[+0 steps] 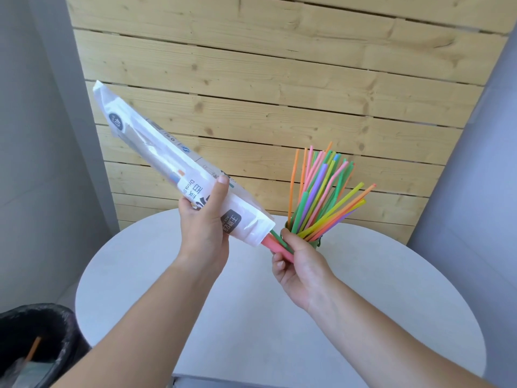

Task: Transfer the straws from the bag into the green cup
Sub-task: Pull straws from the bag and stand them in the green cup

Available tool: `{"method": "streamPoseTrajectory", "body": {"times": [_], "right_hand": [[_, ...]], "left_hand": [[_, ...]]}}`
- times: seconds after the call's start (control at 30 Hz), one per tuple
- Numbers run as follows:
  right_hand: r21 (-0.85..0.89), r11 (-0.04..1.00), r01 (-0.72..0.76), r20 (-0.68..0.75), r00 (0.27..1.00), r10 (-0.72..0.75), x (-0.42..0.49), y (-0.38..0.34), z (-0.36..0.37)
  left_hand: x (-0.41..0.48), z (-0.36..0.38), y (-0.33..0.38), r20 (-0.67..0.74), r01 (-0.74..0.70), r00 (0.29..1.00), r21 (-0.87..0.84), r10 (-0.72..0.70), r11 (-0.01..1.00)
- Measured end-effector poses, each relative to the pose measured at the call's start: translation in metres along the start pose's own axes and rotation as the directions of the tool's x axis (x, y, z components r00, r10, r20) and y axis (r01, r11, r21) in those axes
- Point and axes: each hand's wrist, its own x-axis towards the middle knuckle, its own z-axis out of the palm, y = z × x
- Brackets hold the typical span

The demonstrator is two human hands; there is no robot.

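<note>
Straws poke from plastic bag mouth: light, slick, kink easily. Right hand fingers pinch pink and green ends; left hand grips the bag. Pull straight, near the ends (rest stand in green cup on desk).

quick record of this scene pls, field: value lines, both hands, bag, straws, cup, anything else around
left hand: grips bag near its lower end
bag: white, tilted, open end down toward green cup
right hand: pinches pink straw and green straw sticking out of the bag's open end
green cup: on table, mostly hidden behind right hand
cup straws: many, mixed colours, fanned out
table: round, white
bin: black, lower left, orange straw-like piece inside
backdrop: wooden slat wall
</note>
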Motion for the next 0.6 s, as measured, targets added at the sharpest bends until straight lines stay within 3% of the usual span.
{"method": "streamPoseTrajectory", "body": {"times": [0.17, 0.3, 0.47, 0.6], "right_hand": [[-0.034, 0.999, -0.027, 0.094, 0.995, 0.030, -0.003, 0.005, 0.003], [-0.086, 0.996, 0.029, 0.076, 0.997, -0.023, -0.004, 0.001, 0.004], [-0.189, 0.963, 0.194, 0.034, 0.981, -0.191, -0.008, -0.021, -0.004], [-0.323, 0.867, 0.380, 0.043, 0.921, -0.388, -0.015, -0.046, -0.012]], "left_hand": [[-0.003, 0.002, -0.002, 0.016, 0.007, 1.000, 0.005, -0.007, 1.000], [-0.001, -0.005, 0.004, -0.002, 0.005, 1.000, 0.010, -0.005, 1.000], [0.004, -0.013, 0.014, -0.098, 0.057, 0.993, -0.068, -0.064, 0.996], [0.004, -0.013, 0.017, -0.082, 0.071, 0.993, -0.103, -0.080, 0.992]]}}
